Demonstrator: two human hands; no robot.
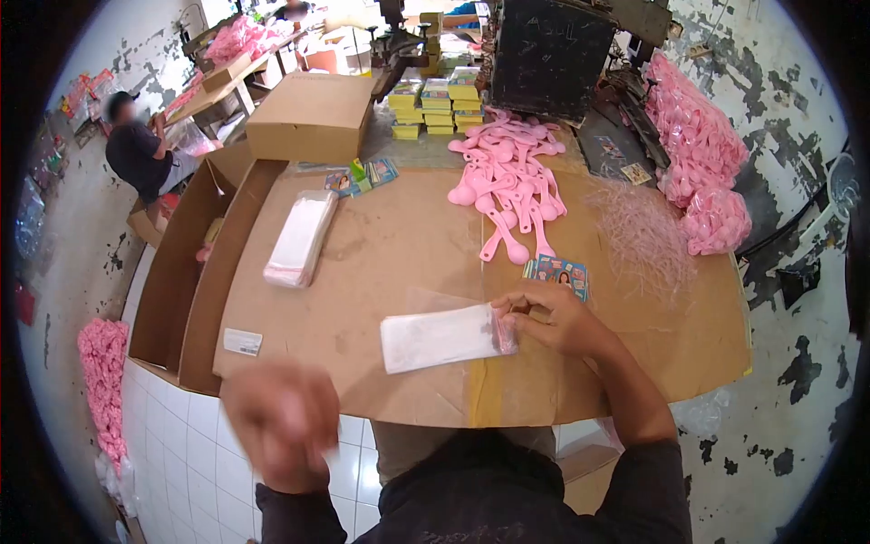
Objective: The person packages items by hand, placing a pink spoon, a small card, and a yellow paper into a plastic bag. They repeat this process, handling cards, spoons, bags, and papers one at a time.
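A stack of clear plastic bags point(435, 337) lies flat on the cardboard-covered table in front of me. My right hand point(566, 319) is at the stack's right end, thumb and fingers pinched together on the edge of a plastic bag. Just beyond that hand sits a small pile of printed cards point(566, 270), partly covered by the fingers. Past the cards, pink plastic spoons point(512, 172) are heaped loosely. My left hand point(283, 412) is raised near the table's front left edge, away from the bags, its fingers smeared by motion.
Another bag stack point(302, 238) lies left on the cardboard point(381, 236). An open carton point(195, 272) adjoins the left edge; a closed box point(313, 113) stands behind. Card stacks point(438, 104) stand at the back. Shredded strands point(639, 231) lie right. A person point(138, 150) sits far left.
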